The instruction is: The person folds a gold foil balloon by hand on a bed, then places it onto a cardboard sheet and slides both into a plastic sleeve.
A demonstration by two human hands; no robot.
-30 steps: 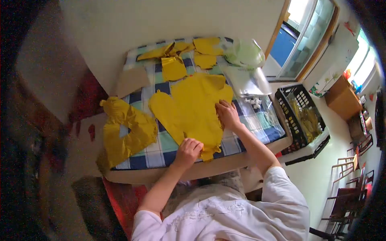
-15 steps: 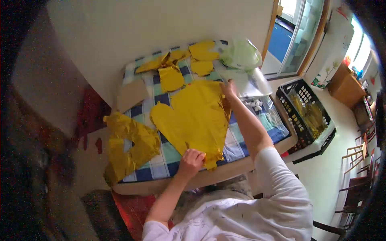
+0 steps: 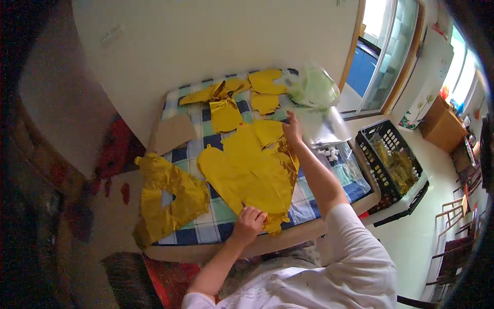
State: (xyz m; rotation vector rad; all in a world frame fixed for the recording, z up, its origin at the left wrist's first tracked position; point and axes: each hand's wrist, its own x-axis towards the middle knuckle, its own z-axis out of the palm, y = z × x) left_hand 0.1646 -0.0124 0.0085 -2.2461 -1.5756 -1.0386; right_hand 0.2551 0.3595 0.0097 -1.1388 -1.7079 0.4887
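Observation:
A large flat gold foil balloon point(image 3: 252, 177) lies on the checked cloth in front of me. My left hand point(image 3: 250, 223) has its fingers curled on the balloon's near edge, close to its small tabs. At the far right edge, my right hand point(image 3: 293, 130) pinches the foil between thumb and fingers; part of the grip is hidden. Creases run through the balloon near that hand. Another gold foil balloon with a hole in it point(image 3: 154, 198) hangs over the left side. More gold foil pieces point(image 3: 225, 116) lie towards the back.
The checked cloth point(image 3: 193, 234) covers a padded surface against the wall. A brown cardboard piece point(image 3: 176, 135) lies at left. Clear plastic bags point(image 3: 314, 90) are at back right, with small white items point(image 3: 329, 153) nearby. A black crate point(image 3: 366, 154) holding gold foil stands to the right.
The balloon's upper right part has folded and creased beside my right hand. My left hand stays at the near edge. The whole view has shifted, so things appear lower.

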